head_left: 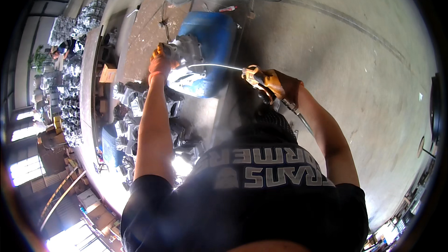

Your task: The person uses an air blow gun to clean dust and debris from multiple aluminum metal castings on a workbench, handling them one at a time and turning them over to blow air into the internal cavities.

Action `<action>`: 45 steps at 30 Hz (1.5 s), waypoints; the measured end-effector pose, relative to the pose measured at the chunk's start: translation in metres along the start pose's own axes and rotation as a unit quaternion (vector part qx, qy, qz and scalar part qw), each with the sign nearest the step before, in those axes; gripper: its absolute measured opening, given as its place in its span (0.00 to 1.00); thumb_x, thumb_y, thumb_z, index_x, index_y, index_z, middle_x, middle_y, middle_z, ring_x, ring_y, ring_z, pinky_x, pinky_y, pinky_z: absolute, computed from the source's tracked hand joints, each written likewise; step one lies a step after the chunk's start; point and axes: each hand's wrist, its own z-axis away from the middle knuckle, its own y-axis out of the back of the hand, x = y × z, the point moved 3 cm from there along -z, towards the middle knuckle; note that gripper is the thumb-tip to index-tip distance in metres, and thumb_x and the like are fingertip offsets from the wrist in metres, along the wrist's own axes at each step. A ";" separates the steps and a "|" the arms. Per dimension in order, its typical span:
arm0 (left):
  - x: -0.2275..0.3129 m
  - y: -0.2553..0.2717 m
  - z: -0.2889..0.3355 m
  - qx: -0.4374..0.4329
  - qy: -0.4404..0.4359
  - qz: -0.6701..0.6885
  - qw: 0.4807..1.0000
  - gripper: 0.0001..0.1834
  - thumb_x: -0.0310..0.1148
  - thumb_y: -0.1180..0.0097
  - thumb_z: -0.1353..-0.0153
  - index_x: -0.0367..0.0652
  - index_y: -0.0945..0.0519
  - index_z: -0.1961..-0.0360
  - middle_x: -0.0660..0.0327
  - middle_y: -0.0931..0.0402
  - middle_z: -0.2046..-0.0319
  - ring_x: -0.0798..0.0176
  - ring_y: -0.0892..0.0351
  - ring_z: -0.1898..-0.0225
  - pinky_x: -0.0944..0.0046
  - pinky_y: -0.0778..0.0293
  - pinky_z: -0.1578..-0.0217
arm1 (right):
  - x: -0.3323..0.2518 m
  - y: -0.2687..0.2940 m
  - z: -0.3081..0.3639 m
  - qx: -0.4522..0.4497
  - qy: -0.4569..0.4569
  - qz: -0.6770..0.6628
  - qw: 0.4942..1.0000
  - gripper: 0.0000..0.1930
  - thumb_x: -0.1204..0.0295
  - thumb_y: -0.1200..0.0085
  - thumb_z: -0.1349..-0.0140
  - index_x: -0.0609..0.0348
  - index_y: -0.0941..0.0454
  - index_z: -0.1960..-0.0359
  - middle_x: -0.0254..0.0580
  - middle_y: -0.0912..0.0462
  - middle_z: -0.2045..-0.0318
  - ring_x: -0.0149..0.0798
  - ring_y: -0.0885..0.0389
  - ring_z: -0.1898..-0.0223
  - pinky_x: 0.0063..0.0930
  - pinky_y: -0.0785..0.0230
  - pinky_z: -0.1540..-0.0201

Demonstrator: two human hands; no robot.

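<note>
A right hand (268,83) grips a hose-fed gun (250,75), nozzle (217,65) pointing left across the table's (144,23) right edge; the left hand's (161,61) grip beside a glare-washed casting (189,48) is unclear.

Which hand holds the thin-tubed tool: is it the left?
No, the thin-tubed tool is in the right hand; the left hand is at the metal casting.

Your left hand (161,61) covers part of the metal casting (189,48) near the left edge of the blue pad (216,30); your right hand (275,84) hides the handle of the air gun (219,65).
</note>
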 end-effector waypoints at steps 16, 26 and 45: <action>0.004 0.003 0.004 0.001 0.017 -0.005 1.000 0.61 0.43 0.27 0.65 0.53 0.51 0.29 0.52 0.42 0.35 0.46 0.41 0.35 0.54 0.35 0.39 | -0.033 0.017 -0.035 0.099 0.111 0.008 0.989 0.17 0.56 0.54 0.32 0.56 0.24 0.55 0.31 0.24 0.72 0.24 0.28 0.76 0.20 0.33 0.77; 0.002 0.003 0.002 -0.004 0.017 0.005 1.000 0.62 0.44 0.26 0.64 0.54 0.53 0.29 0.53 0.43 0.35 0.46 0.41 0.35 0.53 0.35 0.39 | -0.057 -0.015 -0.050 0.051 0.066 0.119 0.989 0.23 0.50 0.55 0.33 0.56 0.25 0.51 0.35 0.22 0.70 0.29 0.24 0.73 0.26 0.31 0.74; 0.000 0.002 0.005 0.014 -0.013 -0.009 1.000 0.63 0.46 0.27 0.64 0.51 0.53 0.29 0.50 0.42 0.35 0.45 0.41 0.35 0.54 0.36 0.38 | -0.042 -0.011 -0.058 -0.006 0.024 -0.018 1.000 0.21 0.54 0.53 0.32 0.54 0.28 0.46 0.28 0.28 0.69 0.24 0.31 0.78 0.21 0.36 0.79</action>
